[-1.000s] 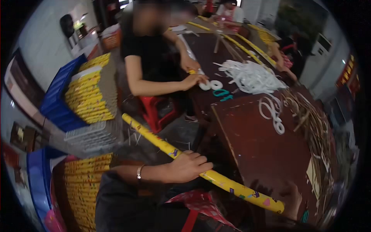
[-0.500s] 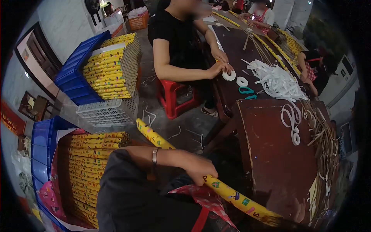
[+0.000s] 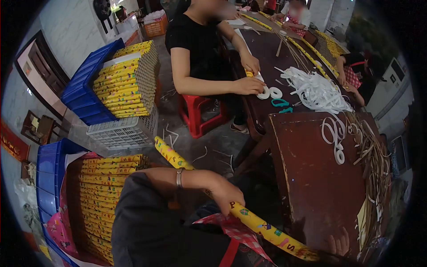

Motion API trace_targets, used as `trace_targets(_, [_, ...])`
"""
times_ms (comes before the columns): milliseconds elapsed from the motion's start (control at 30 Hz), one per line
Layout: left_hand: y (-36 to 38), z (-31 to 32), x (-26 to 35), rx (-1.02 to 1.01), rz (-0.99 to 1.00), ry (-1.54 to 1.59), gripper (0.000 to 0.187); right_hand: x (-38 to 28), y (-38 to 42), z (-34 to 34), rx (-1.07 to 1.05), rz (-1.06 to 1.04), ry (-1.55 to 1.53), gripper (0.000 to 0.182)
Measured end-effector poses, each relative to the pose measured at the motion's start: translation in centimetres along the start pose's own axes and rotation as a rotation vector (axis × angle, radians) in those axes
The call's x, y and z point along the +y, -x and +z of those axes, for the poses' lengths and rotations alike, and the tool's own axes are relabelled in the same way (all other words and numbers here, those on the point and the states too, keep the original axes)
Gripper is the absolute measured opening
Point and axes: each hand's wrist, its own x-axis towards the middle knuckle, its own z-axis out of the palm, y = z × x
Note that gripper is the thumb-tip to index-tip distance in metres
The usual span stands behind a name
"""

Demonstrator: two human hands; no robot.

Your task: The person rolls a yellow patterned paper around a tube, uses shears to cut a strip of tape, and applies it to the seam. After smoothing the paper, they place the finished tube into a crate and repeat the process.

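My left hand (image 3: pixel 224 193), with a band at the wrist, is wrapped around a long yellow printed tube (image 3: pixel 267 229). The tube slants from the upper left down to the lower right across my lap. Close to its lower end, over the brown table (image 3: pixel 307 178), my right hand (image 3: pixel 339 244) shows dimly with its fingers stretched out and apart. A gap lies between those fingers and the tube. Part of a red checked apron (image 3: pixel 240 231) shows beneath the tube.
Blue crates (image 3: pixel 48 178) of similar tubes stand at my left. A person in black sits on a red stool (image 3: pixel 200 116), hands near white tape rolls (image 3: pixel 275 92). White strips (image 3: pixel 313 91), teal-handled scissors (image 3: pixel 280 103) and brown strips (image 3: pixel 371 155) lie on the tables. Others work farther back.
My right hand shows more clearly now, fingers apart near the tube's lower end. My left hand and the tube have shifted slightly left. The seated person's hands have moved a little.
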Motion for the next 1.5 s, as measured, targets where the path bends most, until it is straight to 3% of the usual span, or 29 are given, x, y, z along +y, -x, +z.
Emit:
trace_targets(33, [-0.6, 0.4, -0.8, -0.177, 0.07, 0.154, 0.034, 0.2, 0.1, -0.2, 0.003, -0.002, 0.006, 0.044])
trace_targets(167, [-1.8, 1.5, -1.6, -0.348, -0.026, 0.324, 0.038, 0.1, 0.5, -0.7, 0.016, 0.003, 0.022, 0.044])
trace_targets(267, [-1.0, 1.1, -0.3, -0.175, 0.013, 0.26, 0.041, -1.1, 0.0, -0.3, 0.023, 0.025, 0.015, 0.045])
trace_targets(333, [0.2, -0.1, 1.7, 0.025, -0.015, -0.009, 0.029, -1.3, -0.2, -0.2, 0.031, 0.05, 0.011, 0.045])
trace_targets(367, [0.5, -0.2, 2.6, 0.022, -0.015, -0.007, 0.029, -1.1, 0.0, -0.3, 0.036, 0.056, 0.009, 0.045])
trace_targets(433, [0.8, -0.5, 3.6, 0.227, -0.144, -0.213, 0.027, -2.1, -0.9, 0.0, 0.06, 0.116, -0.001, 0.045])
trace_targets(467, [0.9, 0.0, 3.2, 0.225, -0.144, -0.215, 0.027, -2.6, -1.1, 0.0, 0.071, 0.144, -0.007, 0.045])
trace_targets(533, [0.9, 1.4, 2.0, 0.68, 0.026, -0.459, 0.027, -4.5, -1.5, 0.0, 0.118, 0.224, -0.03, 0.045])
trace_targets(567, [1.0, 1.5, 2.1, 0.678, 0.027, -0.46, 0.027, -6.3, -2.2, 0.1, 0.171, 0.317, -0.046, 0.045])
trace_targets(633, [1.1, 1.5, 2.4, 0.887, 0.062, -0.701, 0.028, -7.4, -2.7, 0.0, 0.206, 0.402, -0.073, 0.045])
trace_targets(700, [1.2, 1.2, 2.3, 0.81, 0.039, -0.623, 0.028, -5.5, -2.3, -0.3, 0.082, 0.321, -0.139, 0.045])
trace_targets(767, [1.3, 0.7, 2.5, 0.732, 0.012, -0.541, 0.028, 0.4, 0.1, 0.2, 0.021, 0.013, 0.032, 0.048])
trace_targets(867, [1.4, -0.8, 3.3, 0.144, -0.096, -0.189, 0.028, 6.7, 3.2, 1.0, -0.056, -0.366, 0.247, 0.051])
trace_targets(900, [1.3, -0.5, 2.9, 0.142, -0.097, -0.188, 0.028, 7.3, 3.7, 1.2, -0.07, -0.442, 0.287, 0.051])
trace_targets(1000, [0.9, -0.2, 2.4, 0.1, 0.041, -0.078, 0.027, 7.9, 4.5, 1.7, -0.025, -0.288, 0.213, 0.056])
trace_targets(1100, [1.1, -0.2, 3.6, 0.218, -0.109, -0.235, 0.028, 3.6, 1.9, 0.5, 0.001, -0.193, 0.159, 0.058])
trace_targets(1167, [1.2, 0.7, 3.0, 0.573, 0.006, -0.451, 0.028, -1.9, -0.4, -1.3, -0.091, 0.099, 0.078, 0.058])
trace_targets(1200, [1.3, 0.7, 3.0, 0.571, 0.006, -0.451, 0.028, -4.0, -1.6, -1.8, -0.119, 0.198, 0.054, 0.058])
trace_targets(1267, [1.4, 0.7, 3.1, 0.833, 0.071, -0.716, 0.027, -3.6, -1.4, -1.0, -0.068, 0.178, 0.028, 0.058])
trace_targets(1400, [1.6, 0.1, 3.6, 0.73, 0.012, -0.652, 0.025, -1.6, -0.6, 0.1, -0.033, 0.087, 0.024, 0.057])
trace_targets(1467, [1.7, -0.3, 3.4, 0.449, -0.033, -0.321, 0.025, -0.9, -0.2, 0.0, -0.019, 0.06, 0.032, 0.056])
trace_targets(1500, [1.5, -0.3, 3.1, 0.447, -0.032, -0.324, 0.025, -0.6, 0.0, 0.0, -0.012, 0.05, 0.04, 0.056])
